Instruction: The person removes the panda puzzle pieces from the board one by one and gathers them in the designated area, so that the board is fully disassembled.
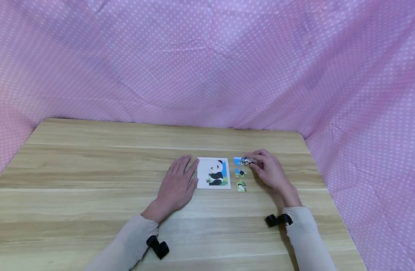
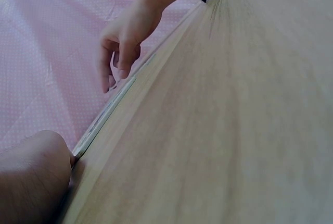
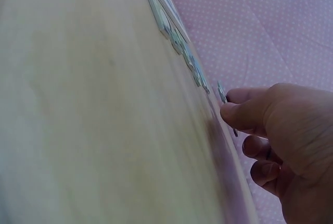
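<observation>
A white-bordered jigsaw board (image 1: 201, 173) lies flat on the table, its picture a partly filled panda. My left hand (image 1: 176, 186) lies palm down at its left edge, fingers straight, thumb and index fingertips right at the border. On the other side my right hand (image 1: 270, 171) pinches a puzzle piece (image 1: 248, 161) between thumb and fingers. In the right wrist view that thin piece (image 3: 222, 92) stands edge-on, lifted off the tabletop. Close to the board's right side lie a blue piece (image 1: 237, 161), a blue-and-green piece (image 1: 240, 173) and a green piece (image 1: 241, 186).
The wood-grain table (image 1: 92, 169) spreads wide around the board, its far edge running along a pink dotted cloth (image 1: 207, 75). The cloth also hangs at both sides. Black wrist cameras (image 1: 158, 247) sit on both light sleeves.
</observation>
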The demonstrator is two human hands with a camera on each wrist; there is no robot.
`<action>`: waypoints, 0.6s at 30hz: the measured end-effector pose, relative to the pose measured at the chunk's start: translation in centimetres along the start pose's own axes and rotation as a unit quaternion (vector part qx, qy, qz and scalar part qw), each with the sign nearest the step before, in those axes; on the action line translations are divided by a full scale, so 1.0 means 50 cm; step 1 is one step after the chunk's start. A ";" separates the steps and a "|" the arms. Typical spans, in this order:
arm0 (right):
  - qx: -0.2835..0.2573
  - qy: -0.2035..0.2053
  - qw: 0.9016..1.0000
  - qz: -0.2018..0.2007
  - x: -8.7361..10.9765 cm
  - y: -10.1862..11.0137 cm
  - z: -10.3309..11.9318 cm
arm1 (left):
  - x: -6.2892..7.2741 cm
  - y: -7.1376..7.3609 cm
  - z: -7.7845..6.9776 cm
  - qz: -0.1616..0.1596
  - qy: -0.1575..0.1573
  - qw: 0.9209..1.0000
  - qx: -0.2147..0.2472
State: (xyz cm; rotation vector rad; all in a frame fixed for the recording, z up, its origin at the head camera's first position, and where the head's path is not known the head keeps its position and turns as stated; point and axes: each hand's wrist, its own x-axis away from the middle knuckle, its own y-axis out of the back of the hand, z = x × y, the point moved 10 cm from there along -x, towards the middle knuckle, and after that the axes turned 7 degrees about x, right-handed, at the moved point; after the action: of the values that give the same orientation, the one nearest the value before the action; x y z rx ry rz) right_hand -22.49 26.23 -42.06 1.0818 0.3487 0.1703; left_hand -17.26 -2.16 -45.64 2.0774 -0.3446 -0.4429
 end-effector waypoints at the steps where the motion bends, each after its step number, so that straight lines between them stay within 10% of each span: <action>1: -0.001 0.000 1.000 -0.002 0.000 0.000 -0.001 | 0.000 0.000 0.000 -0.001 0.000 1.000 0.000; 18: -0.021 -0.016 1.000 -0.006 0.003 -0.013 -0.027 | -0.001 -0.003 0.004 0.021 0.012 1.000 -0.005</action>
State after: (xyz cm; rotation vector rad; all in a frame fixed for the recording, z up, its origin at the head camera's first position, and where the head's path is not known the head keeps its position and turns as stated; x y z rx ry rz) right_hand -22.83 27.09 -43.24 1.0399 0.3218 0.1479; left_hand -17.37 -2.21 -45.87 2.0600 -0.3712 -0.3932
